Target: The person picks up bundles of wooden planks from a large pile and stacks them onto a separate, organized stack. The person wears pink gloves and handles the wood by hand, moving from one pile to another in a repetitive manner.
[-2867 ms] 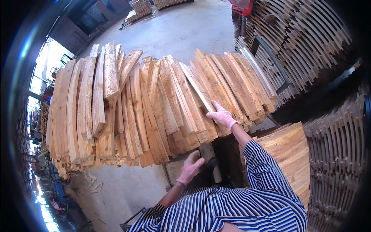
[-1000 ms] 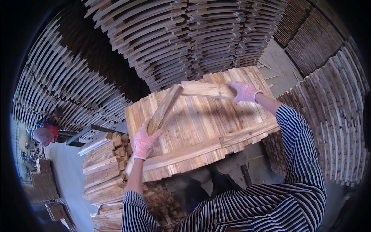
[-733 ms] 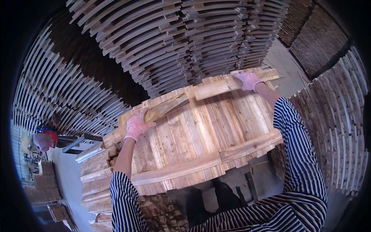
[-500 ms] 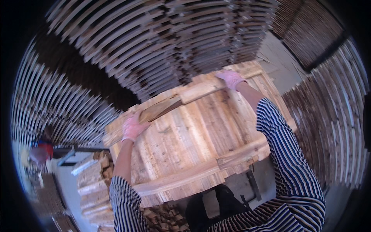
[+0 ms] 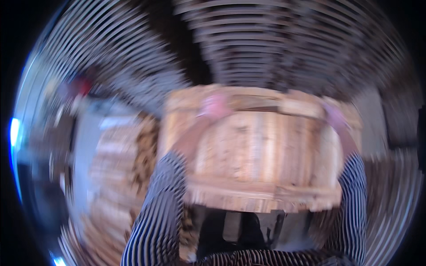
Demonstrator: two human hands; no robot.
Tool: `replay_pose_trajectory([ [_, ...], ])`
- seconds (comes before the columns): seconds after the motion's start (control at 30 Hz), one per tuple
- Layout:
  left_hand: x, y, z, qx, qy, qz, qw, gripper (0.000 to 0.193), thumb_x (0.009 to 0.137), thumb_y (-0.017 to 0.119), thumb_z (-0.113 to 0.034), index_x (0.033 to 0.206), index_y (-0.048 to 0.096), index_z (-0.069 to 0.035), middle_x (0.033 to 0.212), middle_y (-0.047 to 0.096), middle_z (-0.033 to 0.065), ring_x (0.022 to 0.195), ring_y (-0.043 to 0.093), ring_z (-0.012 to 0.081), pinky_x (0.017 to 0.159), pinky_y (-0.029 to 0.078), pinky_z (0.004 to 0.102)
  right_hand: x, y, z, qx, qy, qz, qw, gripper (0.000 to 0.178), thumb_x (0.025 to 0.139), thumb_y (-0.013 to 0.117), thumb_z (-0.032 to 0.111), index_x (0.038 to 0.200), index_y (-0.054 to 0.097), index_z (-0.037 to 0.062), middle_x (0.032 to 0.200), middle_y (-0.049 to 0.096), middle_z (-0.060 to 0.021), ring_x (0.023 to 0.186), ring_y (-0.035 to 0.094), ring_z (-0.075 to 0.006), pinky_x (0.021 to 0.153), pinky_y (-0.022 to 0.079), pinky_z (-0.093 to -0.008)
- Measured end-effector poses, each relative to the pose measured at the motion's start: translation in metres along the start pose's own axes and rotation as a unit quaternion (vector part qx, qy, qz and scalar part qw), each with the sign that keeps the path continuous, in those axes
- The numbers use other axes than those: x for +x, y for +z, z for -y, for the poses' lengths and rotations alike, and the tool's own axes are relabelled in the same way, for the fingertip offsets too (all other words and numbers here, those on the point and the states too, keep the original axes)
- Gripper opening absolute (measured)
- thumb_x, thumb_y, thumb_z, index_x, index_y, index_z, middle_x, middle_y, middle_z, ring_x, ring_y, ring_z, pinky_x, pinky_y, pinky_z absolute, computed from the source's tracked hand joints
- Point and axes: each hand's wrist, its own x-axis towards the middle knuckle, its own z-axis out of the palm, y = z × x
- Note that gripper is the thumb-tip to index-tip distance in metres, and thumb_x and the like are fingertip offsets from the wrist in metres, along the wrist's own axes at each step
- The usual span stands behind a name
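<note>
A loose heap of pale boards [image 5: 117, 168] lies at the left, beside a flat stack of wooden slats [image 5: 262, 150] at centre. The person's gloved left hand [image 5: 214, 105] and right hand [image 5: 336, 119] reach to the stack's far edge — apparently on a long board [image 5: 266, 103] laid across it, spread wide to carry its ends — but blur hides how far either is closed.

Wood stack [image 5: 262, 155] ahead — stacked boards [image 5: 284, 40] behind
</note>
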Motion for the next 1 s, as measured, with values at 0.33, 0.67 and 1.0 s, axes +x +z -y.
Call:
replay_pose_trajectory([
  [0.33,-0.181,0.053,-0.032,-0.131,-0.014,-0.264,0.955,0.093,0.083,0.075,-0.046,0.158,0.033,-0.012,0.157,0.032,0.0312,0.149,0.025,0.0494,0.122,0.023,0.06,0.018,0.045,-0.097,-0.143,-0.036,-0.021,0.989,0.07,0.09,0.055,0.008,0.157,0.034,0.0138,0.145,0.049,-0.0241,0.131,0.049,-0.0401,0.11,0.041,-0.0459],
  [0.67,-0.61,-0.007,0.018,-0.045,-0.507,-0.417,0.753,0.087,0.079,0.083,-0.03,0.154,0.042,-0.01,0.156,0.037,0.028,0.148,0.028,0.0488,0.121,0.027,0.0529,-0.076,0.075,0.221,-0.101,-0.191,-0.085,0.973,0.088,0.09,0.068,0.034,0.16,0.025,0.0011,0.158,0.033,-0.0239,0.143,0.035,-0.0412,0.117,0.031,-0.0467],
  [1.0,-0.885,-0.223,0.056,0.051,-0.566,-0.668,0.48,0.081,0.095,0.061,-0.057,0.145,0.049,0.006,0.146,0.053,0.0287,0.137,0.05,0.0377,0.115,0.038,0.0387,-0.303,-0.04,0.668,0.38,-0.532,0.225,0.723,0.092,0.087,0.074,0.023,0.16,0.023,-0.001,0.164,0.027,-0.0222,0.153,0.025,-0.0341,0.127,0.017,-0.0406],
])
